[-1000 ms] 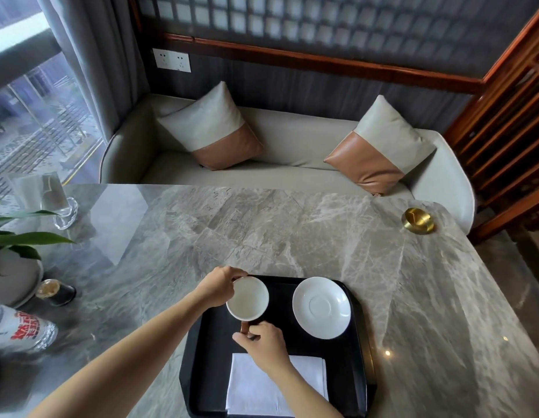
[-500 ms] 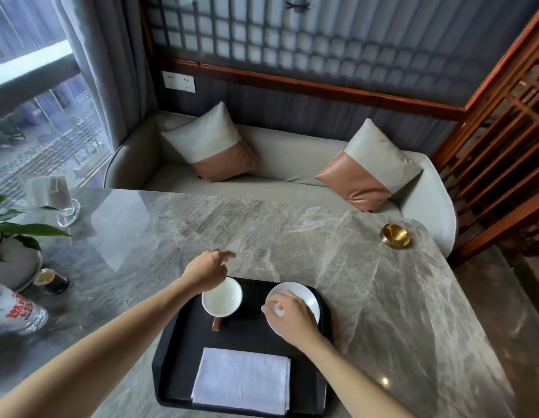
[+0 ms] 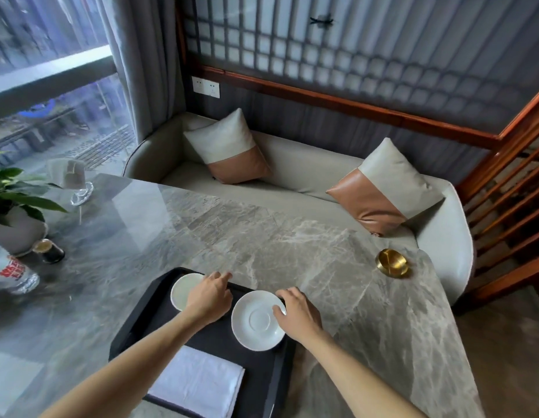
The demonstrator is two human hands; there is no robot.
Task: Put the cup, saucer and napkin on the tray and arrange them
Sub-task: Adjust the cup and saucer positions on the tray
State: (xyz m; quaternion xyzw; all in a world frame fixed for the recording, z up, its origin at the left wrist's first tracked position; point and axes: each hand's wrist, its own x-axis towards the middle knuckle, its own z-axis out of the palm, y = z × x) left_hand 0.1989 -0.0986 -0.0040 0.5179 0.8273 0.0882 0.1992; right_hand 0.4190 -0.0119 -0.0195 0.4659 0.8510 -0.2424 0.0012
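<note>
Now the saucer is held at its edge by the right hand on the tray low in the frame, the cup is gripped by the left hand, the napkin is laid below, and the saucer could be tipped and chipped if it is pushed against the tray's far rim.

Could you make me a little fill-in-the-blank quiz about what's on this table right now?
1. The cup, saucer and napkin all lie on a black ____.
2. The right hand touches the rim of the ____.
3. The left hand rests at the ____.
4. The small dish near the table's far right edge is ____ in colour.

Missing words: tray; saucer; cup; gold
</note>
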